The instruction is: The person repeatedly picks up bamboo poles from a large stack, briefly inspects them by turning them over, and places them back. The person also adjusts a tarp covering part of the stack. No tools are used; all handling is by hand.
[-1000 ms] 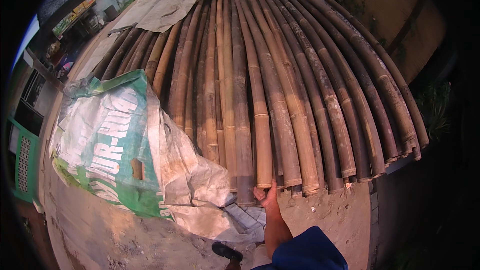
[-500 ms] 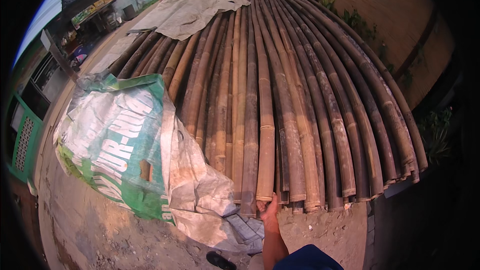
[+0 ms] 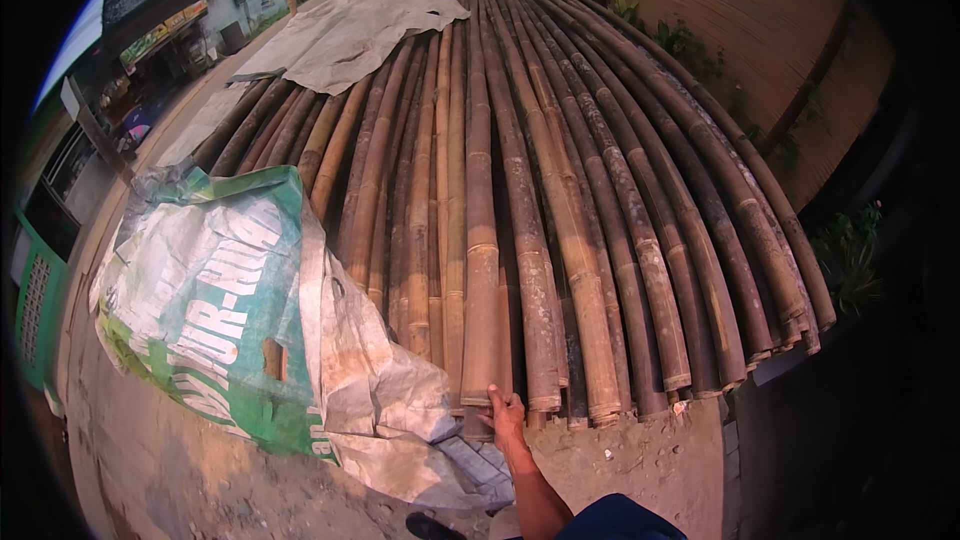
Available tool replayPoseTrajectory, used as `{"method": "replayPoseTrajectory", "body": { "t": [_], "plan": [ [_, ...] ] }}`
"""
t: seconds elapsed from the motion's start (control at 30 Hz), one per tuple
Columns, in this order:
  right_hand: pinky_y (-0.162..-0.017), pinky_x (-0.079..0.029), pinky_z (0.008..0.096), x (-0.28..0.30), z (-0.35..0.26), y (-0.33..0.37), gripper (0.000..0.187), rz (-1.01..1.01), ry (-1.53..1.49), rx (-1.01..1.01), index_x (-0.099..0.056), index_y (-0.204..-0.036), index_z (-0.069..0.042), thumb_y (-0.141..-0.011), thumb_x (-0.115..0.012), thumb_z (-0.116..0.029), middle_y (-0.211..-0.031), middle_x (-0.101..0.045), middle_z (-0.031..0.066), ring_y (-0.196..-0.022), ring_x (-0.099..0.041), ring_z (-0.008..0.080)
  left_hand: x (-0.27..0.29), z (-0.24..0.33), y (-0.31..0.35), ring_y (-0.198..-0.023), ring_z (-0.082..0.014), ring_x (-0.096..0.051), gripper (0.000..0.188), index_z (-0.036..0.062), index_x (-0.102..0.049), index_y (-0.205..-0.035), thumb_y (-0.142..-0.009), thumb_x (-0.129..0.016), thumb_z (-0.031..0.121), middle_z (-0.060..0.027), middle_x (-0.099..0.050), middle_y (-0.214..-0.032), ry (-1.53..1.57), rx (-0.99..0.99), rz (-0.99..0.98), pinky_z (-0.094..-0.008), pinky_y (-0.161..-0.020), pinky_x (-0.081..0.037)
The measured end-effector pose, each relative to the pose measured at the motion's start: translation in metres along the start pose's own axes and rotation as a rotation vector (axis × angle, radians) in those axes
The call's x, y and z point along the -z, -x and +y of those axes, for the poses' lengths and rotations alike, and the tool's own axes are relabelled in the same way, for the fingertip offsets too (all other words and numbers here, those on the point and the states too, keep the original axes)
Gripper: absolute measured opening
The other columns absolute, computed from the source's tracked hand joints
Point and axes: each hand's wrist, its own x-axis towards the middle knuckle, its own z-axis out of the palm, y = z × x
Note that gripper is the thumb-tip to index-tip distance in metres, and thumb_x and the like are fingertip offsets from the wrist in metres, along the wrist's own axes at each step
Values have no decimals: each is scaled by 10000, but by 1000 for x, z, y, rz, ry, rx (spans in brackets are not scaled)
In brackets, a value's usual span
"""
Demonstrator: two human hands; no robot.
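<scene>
A wide row of long brown bamboo poles (image 3: pixel 590 270) runs away from me, their cut ends towards me. My right hand (image 3: pixel 508 420) is at the near end of one bamboo pole (image 3: pixel 483 320) in the middle of the row. Its fingers are curled against that end, some of them partly hidden. This pole lies close over its left neighbour, and a dark gap shows along its right side. The bare forearm comes up from the lower edge, out of a dark blue sleeve (image 3: pixel 620 520). My left hand is out of the picture.
A green and white printed sack sheet (image 3: pixel 240 310) drapes over the near left poles, its pale underside folded back. Another pale sheet (image 3: pixel 350 35) covers poles farther off. A tan wall (image 3: pixel 730 30) and plants (image 3: pixel 850 265) stand at the right. My dark shoe (image 3: pixel 432 525) shows below.
The held bamboo pole has shifted left over its neighbour, opening a gap on its right. My right hand has moved left with it. The whole view has also slid slightly.
</scene>
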Motion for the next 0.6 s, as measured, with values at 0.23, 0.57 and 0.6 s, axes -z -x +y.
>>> {"method": "replayPoseTrajectory", "body": {
  "t": [0.23,0.57,0.6],
  "plan": [
    [-768,-577,389,-17,28,-3,394,-7,-71,-21,-571,-1064,-63,-894,-767,-359,-992,-635,81,-799,-645,214,-3,54,20,-1192,-361,-604,699,-28,-412,-1463,-1023,-500,509,-242,-566,-1356,6,-186,60,-455,-948,-534],
    [-907,-518,394,-42,30,3,598,-48,839,563,-565,-1252,26,-842,-767,-360,-1159,-636,224,-1040,-638,326,4,25,25,-1231,-384,-590,626,6,-404,-1468,-1052,-455,470,-231,-547,-1399,25,4,29,-491,-963,-536],
    [-926,-511,406,-50,34,-1,635,-28,868,554,-547,-1275,38,-830,-767,-357,-1164,-631,249,-1059,-630,360,6,18,26,-1231,-387,-590,617,13,-395,-1475,-1056,-449,464,-229,-545,-1405,26,18,9,-494,-963,-537]
  ]
}}
